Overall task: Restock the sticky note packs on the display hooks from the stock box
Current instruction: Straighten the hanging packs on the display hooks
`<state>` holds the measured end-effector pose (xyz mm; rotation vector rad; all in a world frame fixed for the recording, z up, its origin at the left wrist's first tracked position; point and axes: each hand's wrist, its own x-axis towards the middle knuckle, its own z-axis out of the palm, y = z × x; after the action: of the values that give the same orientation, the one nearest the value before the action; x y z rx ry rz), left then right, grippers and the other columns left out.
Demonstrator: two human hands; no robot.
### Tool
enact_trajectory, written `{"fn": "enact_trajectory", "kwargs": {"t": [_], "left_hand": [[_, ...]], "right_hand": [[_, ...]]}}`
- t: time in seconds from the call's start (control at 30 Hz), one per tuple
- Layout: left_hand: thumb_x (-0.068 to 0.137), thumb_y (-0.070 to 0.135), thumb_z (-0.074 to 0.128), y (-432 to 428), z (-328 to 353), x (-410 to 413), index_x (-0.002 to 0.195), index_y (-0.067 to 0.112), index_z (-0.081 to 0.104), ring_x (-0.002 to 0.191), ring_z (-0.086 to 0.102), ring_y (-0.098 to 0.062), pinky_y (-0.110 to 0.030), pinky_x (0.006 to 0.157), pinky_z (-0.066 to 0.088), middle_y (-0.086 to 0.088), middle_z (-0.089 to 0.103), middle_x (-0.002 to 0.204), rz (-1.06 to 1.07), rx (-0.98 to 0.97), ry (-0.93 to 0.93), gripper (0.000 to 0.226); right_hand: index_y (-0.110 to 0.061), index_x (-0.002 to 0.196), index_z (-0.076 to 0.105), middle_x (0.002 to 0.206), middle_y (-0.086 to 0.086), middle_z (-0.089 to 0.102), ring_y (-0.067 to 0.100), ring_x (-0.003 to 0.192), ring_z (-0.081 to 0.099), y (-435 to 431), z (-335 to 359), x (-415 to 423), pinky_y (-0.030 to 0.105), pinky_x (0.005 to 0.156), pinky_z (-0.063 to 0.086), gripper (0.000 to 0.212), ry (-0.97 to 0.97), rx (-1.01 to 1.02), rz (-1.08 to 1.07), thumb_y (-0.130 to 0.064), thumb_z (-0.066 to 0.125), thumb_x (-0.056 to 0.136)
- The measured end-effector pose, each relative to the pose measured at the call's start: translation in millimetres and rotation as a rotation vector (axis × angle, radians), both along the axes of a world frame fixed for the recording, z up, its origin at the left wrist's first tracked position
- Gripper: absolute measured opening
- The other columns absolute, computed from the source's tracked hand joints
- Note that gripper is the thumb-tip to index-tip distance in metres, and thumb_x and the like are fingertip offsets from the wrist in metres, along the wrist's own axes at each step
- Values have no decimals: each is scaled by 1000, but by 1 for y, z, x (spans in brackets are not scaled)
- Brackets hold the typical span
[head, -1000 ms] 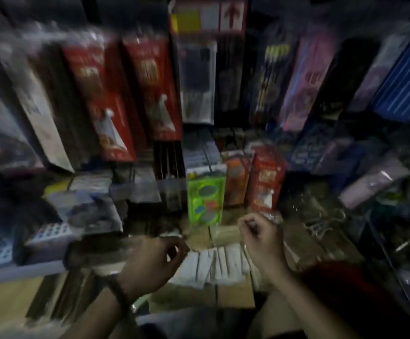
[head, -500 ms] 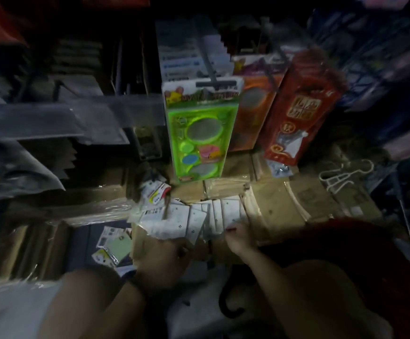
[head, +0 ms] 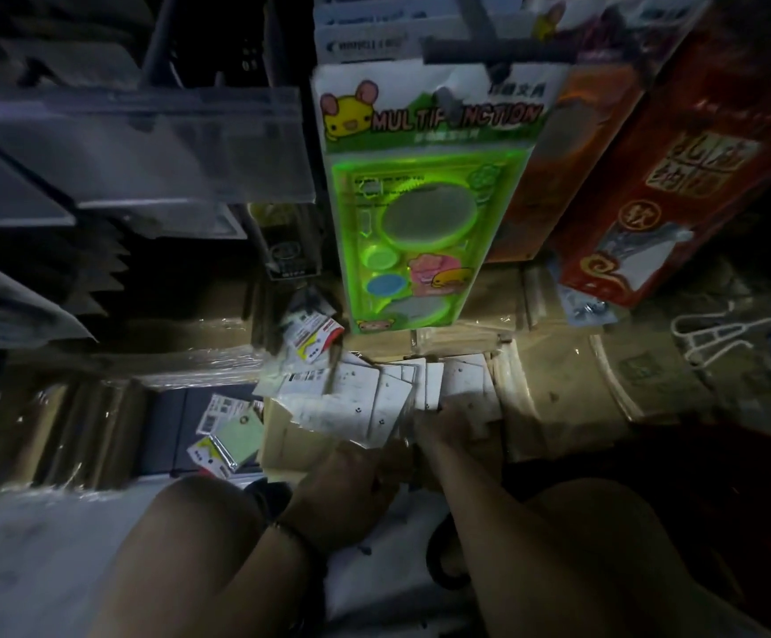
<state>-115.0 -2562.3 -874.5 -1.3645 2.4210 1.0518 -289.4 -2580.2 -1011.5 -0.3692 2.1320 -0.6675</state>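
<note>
Dim aisle, person crouched low, both knees in the bottom of the view.

Far left: grey shelf edges (head: 135,145) and plastic-wrapped brown cartons (head: 75,435) on the floor. Just right of these, a few loose sticky note packs (head: 231,437), pale green with a printed header, lie in a dark gap beside the stock box (head: 282,442).

Centre: the box sits open on the floor below the hanging display. Inside it, a row of white-backed packs (head: 365,402) stands on edge, fanned and leaning. One more pack with a red and yellow header (head: 312,333) rests at the box's far left corner.

Left hand (head: 351,481), dark band at the wrist, is at the near edge of the box under the fanned packs. Its fingers are curled under and hidden; I cannot tell whether they pinch a pack or only steady the row.

Right hand (head: 448,425) lies on top of the row at its right end. The fingers look pressed flat against the card backs, but it is too dark to tell whether they grip one.

Above: a green "Multifunction" stencil card (head: 420,200) hangs on a hook, with orange and red packs (head: 678,177) to its right. No empty hook is visible.

Judgement: this is the picking step, sorting through stock. Next move calls for separating a pack, lifting it clear, finding its hang hole and looking up for the right hook.
</note>
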Motion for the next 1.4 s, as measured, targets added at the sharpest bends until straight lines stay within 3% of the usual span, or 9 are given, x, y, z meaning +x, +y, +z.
{"fn": "enact_trajectory", "kwargs": {"t": [0.17,0.47,0.57,0.7,0.8,0.93,1.07,1.23,1.4], "left_hand": [[97,51,49,0,-6,2,122,42,67,96,72,-16,-33,87,57,3,77,109,39,-30,60,32],[103,35,61,-4,20,-1,121,34,71,101,68,-6,-11,69,40,11,76,111,108,-29,86,20],[103,43,64,3,29,-8,124,28,65,98,71,-11,-26,83,55,8,75,105,299,134,258,26],[101,42,68,19,39,-16,143,23,54,101,73,-16,-31,86,60,-1,75,116,576,394,550,48],[100,30,73,36,55,-21,133,23,58,97,74,-21,-42,91,59,-3,80,105,711,723,828,37],[99,28,72,59,60,-17,117,6,70,111,71,-44,-54,102,56,-23,77,109,711,634,958,28],[108,7,55,62,76,0,135,1,63,121,67,-50,-69,109,49,-29,72,127,793,651,1057,28],[100,2,67,74,103,23,133,2,67,119,70,-46,-69,106,51,-25,73,128,714,583,1066,33],[98,6,68,81,140,40,145,3,53,124,67,-47,-66,103,54,-24,69,136,602,607,1066,49]], "right_hand": [[-3,146,54,138,20,66,34,125,65,-4,15,4,35,96,52,42,83,14,-24,-13,56,105],[-12,138,61,129,14,70,33,125,66,55,67,-2,33,95,48,34,368,-150,10,-25,58,106],[-16,132,67,129,8,73,30,124,67,67,89,-4,42,104,54,32,280,-281,-61,-27,60,103],[-24,116,72,107,-5,77,17,100,72,97,142,9,36,88,59,20,305,-504,27,-24,61,98],[-33,112,72,97,-12,76,6,90,72,132,170,31,35,78,61,15,327,-618,151,-38,65,100],[-29,112,74,109,-7,65,16,106,65,153,180,56,39,95,55,29,458,-708,321,-33,69,84],[-39,126,74,128,-8,53,7,127,52,155,204,62,19,109,39,40,492,-766,335,-33,70,86],[-35,113,79,119,-17,67,1,115,64,166,228,56,19,97,51,42,399,-856,279,-3,78,87],[-43,117,76,124,-22,71,6,109,71,176,252,54,28,88,60,45,130,-834,76,-10,81,87]]}}
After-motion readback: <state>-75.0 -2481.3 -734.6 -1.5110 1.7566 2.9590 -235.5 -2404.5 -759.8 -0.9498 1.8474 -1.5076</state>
